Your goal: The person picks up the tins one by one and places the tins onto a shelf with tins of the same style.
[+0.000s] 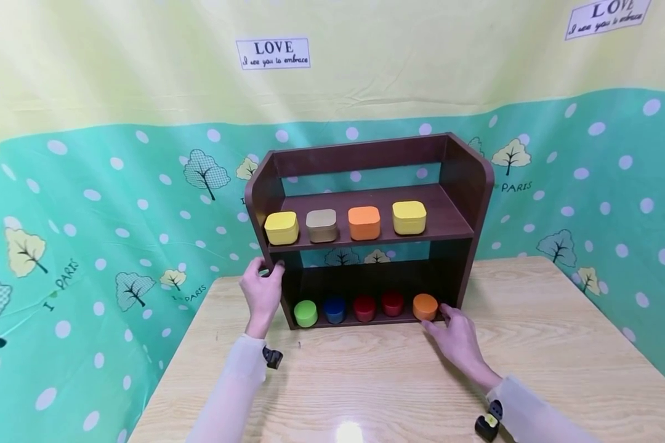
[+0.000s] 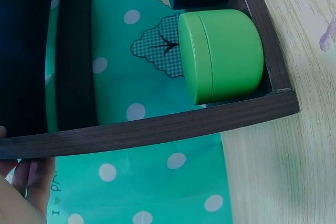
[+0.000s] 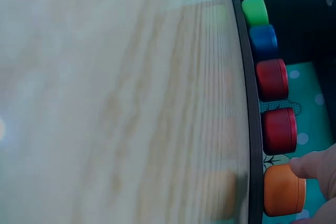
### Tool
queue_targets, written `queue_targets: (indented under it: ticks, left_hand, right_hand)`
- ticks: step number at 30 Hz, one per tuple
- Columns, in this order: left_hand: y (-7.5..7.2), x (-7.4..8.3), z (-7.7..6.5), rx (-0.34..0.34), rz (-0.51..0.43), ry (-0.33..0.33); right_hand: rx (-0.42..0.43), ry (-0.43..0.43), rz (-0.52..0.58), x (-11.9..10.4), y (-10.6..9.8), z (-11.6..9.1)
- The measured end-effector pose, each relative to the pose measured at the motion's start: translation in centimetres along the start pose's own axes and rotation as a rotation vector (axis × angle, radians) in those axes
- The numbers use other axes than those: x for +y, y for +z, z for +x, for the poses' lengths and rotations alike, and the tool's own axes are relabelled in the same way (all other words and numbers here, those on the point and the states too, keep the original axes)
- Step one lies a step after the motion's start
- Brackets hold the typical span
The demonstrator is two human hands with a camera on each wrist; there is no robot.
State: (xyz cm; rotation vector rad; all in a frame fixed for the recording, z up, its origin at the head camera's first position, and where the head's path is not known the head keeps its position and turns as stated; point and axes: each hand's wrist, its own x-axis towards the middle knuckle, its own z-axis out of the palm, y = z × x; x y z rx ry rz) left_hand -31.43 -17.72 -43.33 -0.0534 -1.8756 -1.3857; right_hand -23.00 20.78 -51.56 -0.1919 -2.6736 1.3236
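A dark brown two-tier shelf [image 1: 371,240] stands on the table. My left hand [image 1: 261,292] grips the edge of its left side panel, with the thumb on the inner side and the fingers outside. At the lower right end, my right hand [image 1: 459,338] holds an orange round tin [image 1: 424,307] between thumb and fingers. Left of that tin, the bottom tier carries two red tins [image 1: 364,308], a blue tin [image 1: 334,310] and a green tin [image 1: 306,313]. In the left wrist view the green tin [image 2: 223,56] sits in the shelf's corner.
On the upper tier stand square-edged tins: a yellow one [image 1: 281,228] at the left, a grey-brown one [image 1: 322,226], an orange one [image 1: 364,223] and another yellow one [image 1: 409,217]. A light wooden table [image 1: 354,375] extends in front. Behind hangs a patterned curtain [image 1: 172,184].
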Motion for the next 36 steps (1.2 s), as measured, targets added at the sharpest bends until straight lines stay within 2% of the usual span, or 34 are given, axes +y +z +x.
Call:
queue_targets:
  ticks: [6, 10, 19, 23, 26, 30, 33, 36]
  left_hand:
    - [0.0, 0.0, 0.2, 0.001, -0.003, 0.013]
    - [0.0, 0.0, 0.1, -0.008, -0.002, -0.006]
    - [0.3, 0.2, 0.6, 0.002, 0.011, -0.014]
    - [0.1, 0.4, 0.2, 0.014, 0.051, 0.004]
    - [-0.6, 0.2, -0.6, 0.02, 0.082, 0.059]
    - [-2.1, -0.7, -1.3, 0.046, 0.138, 0.209]
    - [-3.5, -1.4, -1.1, 0.047, 0.195, 0.332]
    - [-4.8, -2.2, -0.3, 0.005, 0.251, 0.437]
  right_hand:
    - [-0.018, 0.013, 0.034, 0.2, -0.7, -0.8]
    - [0.005, 0.003, 0.035, 0.6, -1.1, -1.5]
    - [0.151, -0.033, 0.026, 1.1, -2.2, -1.1]
    - [0.189, -0.036, -0.004, 1.6, -2.8, -0.7]
    - [0.213, -0.045, -0.017, 1.8, -3.3, -0.5]
    - [0.229, -0.074, -0.028, 1.7, -4.4, 0.3]
    - [0.225, -0.103, -0.036, 1.5, -5.5, 1.3]
    - [0.2, -0.138, -0.051, 1.0, -7.0, 2.7]
